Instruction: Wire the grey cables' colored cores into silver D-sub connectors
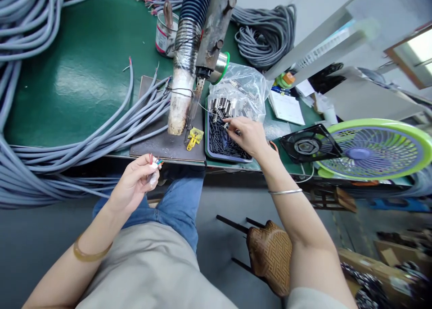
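Note:
My left hand (137, 180) is closed at the bench's front edge, pinching the stripped end of a grey cable. Its thin coloured wires (158, 162) stick out past the fingertips. My right hand (248, 134) reaches over a dark tray (206, 142), thumb and forefinger closed on a small metal-shelled connector (226, 125). More shiny connectors (221, 105) lie at the tray's back, and many short black sleeves (219, 140) fill the front. Left of the tray, a soldering iron (195, 104) points downward beside a taped hose end (180, 106). Below its tip sits a yellow clip (195, 138).
Grey cables (91, 142) run across the green bench (91, 74) from the left. Behind the tray are a plastic bag (253, 86), a solder spool (221, 68) and a can (162, 41). On the right stand a small black fan (308, 144) and a green-rimmed fan (374, 124).

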Tool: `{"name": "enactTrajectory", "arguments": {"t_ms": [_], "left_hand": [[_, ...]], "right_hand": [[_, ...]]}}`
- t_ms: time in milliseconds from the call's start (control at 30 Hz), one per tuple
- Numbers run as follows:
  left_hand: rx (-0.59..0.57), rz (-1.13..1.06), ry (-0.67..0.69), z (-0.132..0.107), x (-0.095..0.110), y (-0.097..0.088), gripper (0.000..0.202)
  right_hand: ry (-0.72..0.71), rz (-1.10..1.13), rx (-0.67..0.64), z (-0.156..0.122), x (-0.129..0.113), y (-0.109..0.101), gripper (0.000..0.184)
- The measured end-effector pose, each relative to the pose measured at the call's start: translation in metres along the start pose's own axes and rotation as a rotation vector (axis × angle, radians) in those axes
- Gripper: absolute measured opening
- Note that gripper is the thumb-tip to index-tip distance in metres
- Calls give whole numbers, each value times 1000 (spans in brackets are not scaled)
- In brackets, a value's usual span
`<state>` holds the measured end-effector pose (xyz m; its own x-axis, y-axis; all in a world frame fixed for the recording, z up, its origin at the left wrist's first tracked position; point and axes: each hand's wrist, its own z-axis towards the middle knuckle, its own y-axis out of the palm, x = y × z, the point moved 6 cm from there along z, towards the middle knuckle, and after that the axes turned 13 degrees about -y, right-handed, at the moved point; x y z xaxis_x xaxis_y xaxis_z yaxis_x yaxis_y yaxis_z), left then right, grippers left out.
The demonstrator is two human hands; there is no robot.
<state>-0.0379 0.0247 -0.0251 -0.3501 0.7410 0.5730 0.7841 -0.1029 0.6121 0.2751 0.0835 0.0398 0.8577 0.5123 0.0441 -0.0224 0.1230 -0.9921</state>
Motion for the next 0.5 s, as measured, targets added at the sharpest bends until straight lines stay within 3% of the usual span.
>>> {"name": "enactTrajectory", "arguments": {"t_ms": [233,300,400,500], "left_hand": [[2,108,74,-3,5,16,24],[15,126,98,-3,7,19,24],[33,133,121,-1,7,21,25],[34,146,131,2,6,25,28]], "right_hand": [[-26,-135,-63,11,-2,2,18],[40,-52,89,8,1,-13,15],[243,218,519,-13,7,-48,18],[322,282,730,-32,-6,-74,20]]}}
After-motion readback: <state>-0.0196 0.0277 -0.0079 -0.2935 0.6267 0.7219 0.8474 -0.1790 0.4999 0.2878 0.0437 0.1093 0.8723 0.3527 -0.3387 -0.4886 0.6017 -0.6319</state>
